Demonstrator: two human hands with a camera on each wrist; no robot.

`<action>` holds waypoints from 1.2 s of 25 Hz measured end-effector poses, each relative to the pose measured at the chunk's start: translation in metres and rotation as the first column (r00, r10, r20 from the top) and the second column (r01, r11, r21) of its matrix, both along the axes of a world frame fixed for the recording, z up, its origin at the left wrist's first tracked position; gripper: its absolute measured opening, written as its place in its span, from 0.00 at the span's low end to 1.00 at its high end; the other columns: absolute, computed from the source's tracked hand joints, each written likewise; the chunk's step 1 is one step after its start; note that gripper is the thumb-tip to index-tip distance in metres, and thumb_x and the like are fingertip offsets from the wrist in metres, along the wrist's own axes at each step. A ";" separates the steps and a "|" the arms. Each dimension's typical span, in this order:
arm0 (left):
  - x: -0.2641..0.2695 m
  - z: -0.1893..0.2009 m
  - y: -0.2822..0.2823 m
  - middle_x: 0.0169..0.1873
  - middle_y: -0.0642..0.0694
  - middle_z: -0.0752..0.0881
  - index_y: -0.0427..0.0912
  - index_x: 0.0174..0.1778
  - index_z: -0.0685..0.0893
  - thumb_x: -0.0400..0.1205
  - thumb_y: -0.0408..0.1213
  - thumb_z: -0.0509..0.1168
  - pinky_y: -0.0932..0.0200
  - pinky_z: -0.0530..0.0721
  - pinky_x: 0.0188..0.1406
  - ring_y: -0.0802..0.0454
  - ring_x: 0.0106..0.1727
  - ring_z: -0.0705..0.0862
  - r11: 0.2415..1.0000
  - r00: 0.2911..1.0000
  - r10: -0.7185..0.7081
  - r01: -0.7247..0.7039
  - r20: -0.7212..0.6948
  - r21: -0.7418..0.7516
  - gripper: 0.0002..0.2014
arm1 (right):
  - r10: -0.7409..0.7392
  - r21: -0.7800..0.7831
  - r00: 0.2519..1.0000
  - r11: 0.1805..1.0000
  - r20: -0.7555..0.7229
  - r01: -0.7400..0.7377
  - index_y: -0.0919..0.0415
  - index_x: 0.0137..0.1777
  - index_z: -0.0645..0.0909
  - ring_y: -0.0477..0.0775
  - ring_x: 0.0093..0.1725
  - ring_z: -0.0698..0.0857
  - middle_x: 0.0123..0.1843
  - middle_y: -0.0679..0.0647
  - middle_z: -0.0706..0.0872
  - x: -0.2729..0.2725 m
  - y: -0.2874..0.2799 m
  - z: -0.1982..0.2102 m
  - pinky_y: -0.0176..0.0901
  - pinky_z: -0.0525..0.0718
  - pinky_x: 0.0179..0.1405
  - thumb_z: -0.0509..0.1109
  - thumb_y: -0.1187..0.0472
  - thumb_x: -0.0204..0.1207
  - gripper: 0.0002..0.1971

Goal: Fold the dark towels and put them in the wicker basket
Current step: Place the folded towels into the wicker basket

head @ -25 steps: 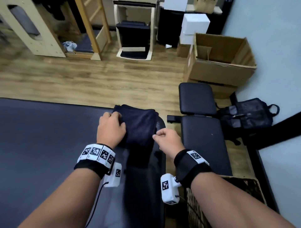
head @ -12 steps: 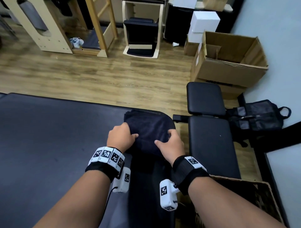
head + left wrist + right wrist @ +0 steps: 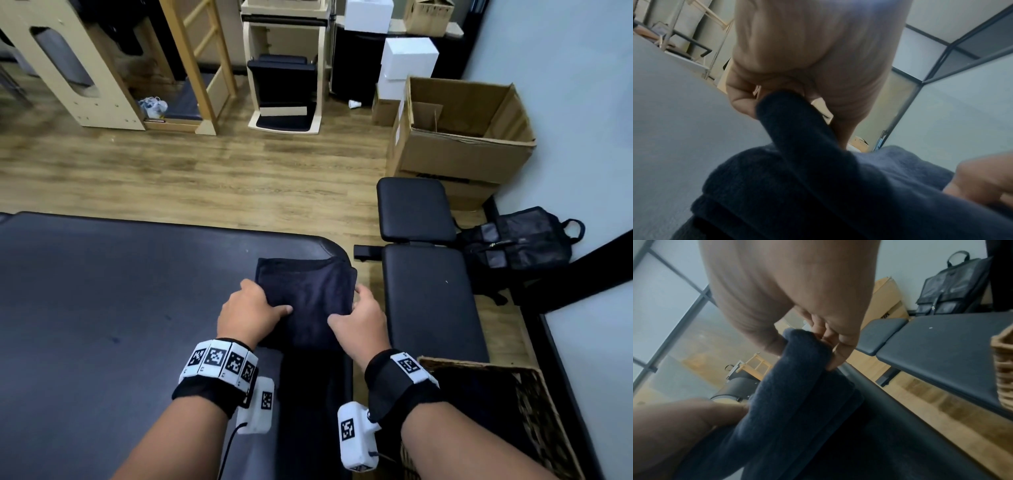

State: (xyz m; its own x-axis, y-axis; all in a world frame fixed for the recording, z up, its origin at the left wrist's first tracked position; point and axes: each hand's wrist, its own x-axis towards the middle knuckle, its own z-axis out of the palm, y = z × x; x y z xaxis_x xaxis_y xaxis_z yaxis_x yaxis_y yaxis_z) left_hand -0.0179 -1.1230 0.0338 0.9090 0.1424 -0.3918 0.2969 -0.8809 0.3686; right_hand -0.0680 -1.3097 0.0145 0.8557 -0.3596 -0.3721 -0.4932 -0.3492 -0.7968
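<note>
A folded dark navy towel [image 3: 308,294] lies at the right end of the grey padded table [image 3: 102,308]. My left hand [image 3: 250,313] grips its left edge, thumb on top and fingers curled under the fold [image 3: 789,113]. My right hand [image 3: 359,318] grips the right edge the same way, the cloth [image 3: 797,363] bunched between thumb and fingers. The wicker basket [image 3: 534,411] stands on the floor at the lower right, beside my right forearm, with dark cloth inside it.
A black padded bench [image 3: 428,274] stands just right of the table, between it and the basket. Behind it are an open cardboard box [image 3: 462,137] and a black bag [image 3: 520,243] against the wall. Wooden floor and wooden frames lie beyond the table.
The towel's far part has been folded back toward me. My right hand moved from pinching a corner to gripping the right edge, and both hands now hold the towel's sides.
</note>
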 end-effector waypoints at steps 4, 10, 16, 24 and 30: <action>-0.012 -0.001 -0.007 0.49 0.42 0.88 0.44 0.47 0.80 0.71 0.63 0.73 0.50 0.84 0.50 0.39 0.54 0.85 0.996 0.999 -0.035 0.033 -0.021 -0.084 0.25 | -0.068 0.154 0.993 0.985 -0.095 0.082 0.54 0.50 0.84 0.52 0.47 0.89 0.46 0.50 0.91 -0.002 -0.007 0.009 0.49 0.89 0.46 0.74 0.57 0.63 0.14; -0.019 -0.005 -0.026 0.43 0.46 0.89 0.44 0.46 0.83 0.69 0.53 0.77 0.47 0.88 0.52 0.45 0.48 0.88 0.945 0.996 0.063 -0.082 -0.069 -0.317 0.20 | -0.047 0.123 0.996 0.991 -0.082 0.057 0.56 0.45 0.85 0.45 0.40 0.86 0.40 0.47 0.89 -0.027 -0.032 0.010 0.37 0.82 0.34 0.76 0.58 0.73 0.04; -0.018 -0.003 -0.102 0.43 0.50 0.92 0.50 0.46 0.86 0.65 0.47 0.75 0.42 0.89 0.53 0.49 0.47 0.91 0.871 0.981 -0.166 0.097 -0.103 -0.482 0.15 | -0.288 0.204 0.943 0.926 -0.166 0.319 0.57 0.42 0.85 0.54 0.42 0.90 0.40 0.51 0.92 -0.073 -0.085 -0.012 0.55 0.92 0.46 0.73 0.57 0.61 0.10; -0.083 -0.044 -0.269 0.54 0.44 0.88 0.41 0.60 0.82 0.77 0.35 0.74 0.51 0.84 0.58 0.46 0.57 0.86 0.666 0.683 -0.713 0.591 -0.155 -0.455 0.16 | -0.611 0.133 0.741 0.739 -0.280 0.660 0.57 0.53 0.85 0.57 0.52 0.90 0.49 0.52 0.91 -0.213 -0.170 -0.069 0.57 0.88 0.57 0.74 0.43 0.66 0.21; -0.162 -0.111 -0.387 0.49 0.41 0.86 0.41 0.53 0.81 0.74 0.35 0.67 0.50 0.86 0.53 0.42 0.51 0.86 0.506 0.357 -0.835 0.797 -0.418 -0.330 0.11 | -0.740 0.059 0.405 0.446 -0.538 0.893 0.64 0.73 0.75 0.61 0.41 0.90 0.50 0.61 0.89 -0.314 -0.203 -0.106 0.56 0.91 0.42 0.71 0.59 0.82 0.22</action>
State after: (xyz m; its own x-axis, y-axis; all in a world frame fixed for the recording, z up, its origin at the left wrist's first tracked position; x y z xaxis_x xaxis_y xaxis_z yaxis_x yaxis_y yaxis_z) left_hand -0.1794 -1.5104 -0.0771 0.2470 -0.6028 -0.7587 -0.4165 -0.7730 0.4785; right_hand -0.3823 -1.5126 -0.0912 -0.0478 -0.6054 -0.7945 -0.6674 0.6112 -0.4255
